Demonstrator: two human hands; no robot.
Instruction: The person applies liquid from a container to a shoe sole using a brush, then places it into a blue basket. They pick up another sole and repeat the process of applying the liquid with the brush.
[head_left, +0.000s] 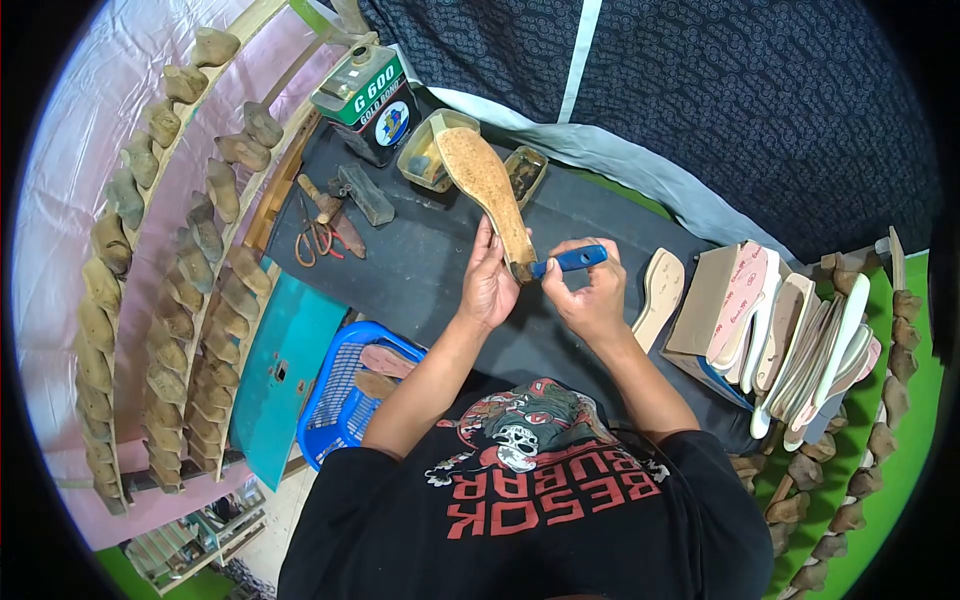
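My left hand (488, 283) is closed on the narrow end of a tan, speckled shoe sole (484, 170), its broad end pointing away from me over the table. In my right hand (597, 298) is a brush with a blue handle (578, 259). The dark brush end touches the sole's near end, close to my left fingers. Behind the sole sit an open plastic tub (415, 172) and a smaller open container (535, 160), both partly covered by it. A green and black glue can (372, 105) stands at the back left.
Scissors (307, 240), a knife (347, 235) and a grey block (367, 195) lie left on the dark table (430, 245). A blue basket (320, 400) holds soles. At right are loose soles (660, 285) and a box (705, 300) beside stacked soles. Shoe lasts (160, 380) line racks.
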